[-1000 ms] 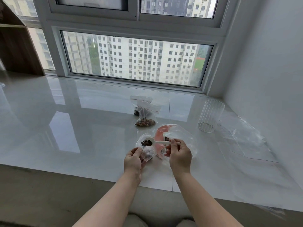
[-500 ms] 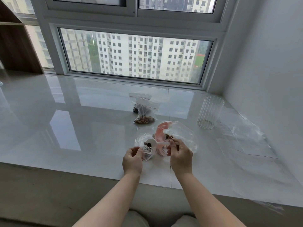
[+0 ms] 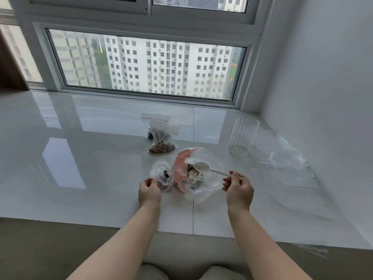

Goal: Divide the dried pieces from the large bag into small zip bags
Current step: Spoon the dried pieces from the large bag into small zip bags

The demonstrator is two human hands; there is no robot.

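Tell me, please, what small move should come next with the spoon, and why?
Probably dip the white plastic spoon into the large bag for another scoop: its bowl looks empty above the bag's mouth, and the left hand holds the small zip bag.

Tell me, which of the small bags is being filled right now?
The small bag pinched by the left hand, beside the large bag. The other two small bags lie untouched farther back toward the window.

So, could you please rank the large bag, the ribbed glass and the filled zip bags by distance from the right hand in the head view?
1. Large bag, just left of the right hand.
2. Ribbed glass, beyond, slightly right.
3. Filled zip bags, farther back left.
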